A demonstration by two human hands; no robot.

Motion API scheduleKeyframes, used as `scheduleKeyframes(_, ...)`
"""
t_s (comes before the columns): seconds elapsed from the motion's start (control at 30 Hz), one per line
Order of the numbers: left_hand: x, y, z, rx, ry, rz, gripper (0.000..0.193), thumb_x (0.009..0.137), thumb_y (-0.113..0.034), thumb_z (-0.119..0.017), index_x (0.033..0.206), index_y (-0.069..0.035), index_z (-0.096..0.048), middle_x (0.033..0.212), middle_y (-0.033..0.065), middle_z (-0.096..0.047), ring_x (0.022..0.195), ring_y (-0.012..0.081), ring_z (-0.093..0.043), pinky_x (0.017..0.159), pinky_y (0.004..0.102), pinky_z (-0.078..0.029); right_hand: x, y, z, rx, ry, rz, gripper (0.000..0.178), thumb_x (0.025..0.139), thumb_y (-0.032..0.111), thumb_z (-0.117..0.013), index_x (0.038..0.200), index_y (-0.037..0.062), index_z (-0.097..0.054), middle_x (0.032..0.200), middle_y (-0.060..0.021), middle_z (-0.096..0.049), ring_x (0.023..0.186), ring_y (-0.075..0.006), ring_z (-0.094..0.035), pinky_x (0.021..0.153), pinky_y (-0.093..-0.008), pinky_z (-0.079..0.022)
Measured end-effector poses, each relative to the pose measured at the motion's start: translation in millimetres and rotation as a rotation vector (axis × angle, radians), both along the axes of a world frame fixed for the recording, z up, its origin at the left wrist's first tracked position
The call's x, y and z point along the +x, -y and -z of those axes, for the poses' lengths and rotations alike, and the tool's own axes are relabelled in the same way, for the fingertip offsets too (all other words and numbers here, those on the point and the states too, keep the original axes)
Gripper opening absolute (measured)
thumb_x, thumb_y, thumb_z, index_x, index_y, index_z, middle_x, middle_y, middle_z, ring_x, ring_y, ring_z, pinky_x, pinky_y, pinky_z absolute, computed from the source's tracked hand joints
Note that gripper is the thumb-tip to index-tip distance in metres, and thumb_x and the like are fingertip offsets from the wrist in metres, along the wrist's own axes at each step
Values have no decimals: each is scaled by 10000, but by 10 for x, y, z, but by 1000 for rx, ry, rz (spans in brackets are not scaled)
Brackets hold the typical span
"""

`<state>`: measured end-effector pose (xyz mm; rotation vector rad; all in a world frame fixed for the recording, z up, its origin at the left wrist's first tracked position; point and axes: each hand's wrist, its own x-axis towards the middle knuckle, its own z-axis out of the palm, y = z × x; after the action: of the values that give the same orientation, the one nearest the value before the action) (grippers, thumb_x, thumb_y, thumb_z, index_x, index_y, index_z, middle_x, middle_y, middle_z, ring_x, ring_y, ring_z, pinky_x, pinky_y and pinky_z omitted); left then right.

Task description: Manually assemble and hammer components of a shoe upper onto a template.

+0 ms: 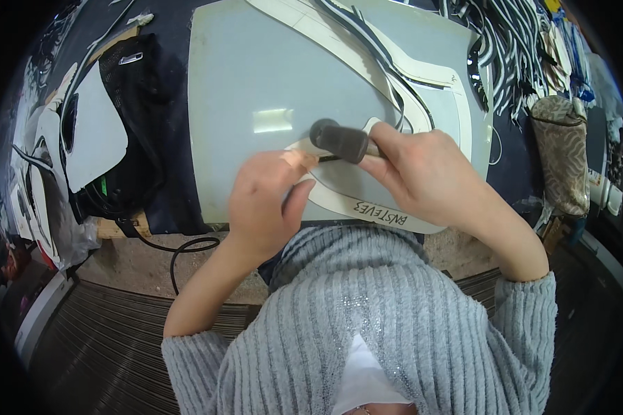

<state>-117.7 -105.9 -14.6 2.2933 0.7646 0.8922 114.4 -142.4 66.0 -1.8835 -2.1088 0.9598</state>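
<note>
My right hand point(426, 173) is wrapped round a hammer's handle. The hammer's dark, slightly blurred head point(346, 142) is over a curved cream pattern piece point(339, 200) with handwriting near its lower edge. Beside the head, the bunched fingertips of my left hand point(263, 197) press on the piece, its thumb bent underneath. A short dark strip edge shows between the fingertips and the hammer; the rest of it is hidden. The piece lies on a grey board point(239, 83) at the table's near edge.
Farther back on the board are more curved cream pieces point(432, 72) with dark strips. A bundle of grey and black strips point(509, 41) hangs at the far right, above a patterned pouch point(559, 155). To the left lie a black mesh bag point(142, 97) and a white panel point(100, 128).
</note>
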Motion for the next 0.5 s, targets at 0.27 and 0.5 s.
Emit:
scheduleKeyframes(0.27,-17,-3,100,156,31,86,348,788,21,-727,1113,11,-602,1023,138,-652,854,305,-632,749,384,-518,26,135,-95,29,-37,37,328,984,311,-573,862,16,-496,554,-154,-562,546,-374,-613,516,-450,-484)
scheduleKeyframes(0.5,13,-18,130,176,96,86,405,779,65,-722,1154,10,-579,1031,124,-672,863,279,-650,755,374,-518,48,270,-112,-32,-36,146,320,983,301,-575,855,18,-497,552,-151,-560,528,-370,-605,504,-442,-479)
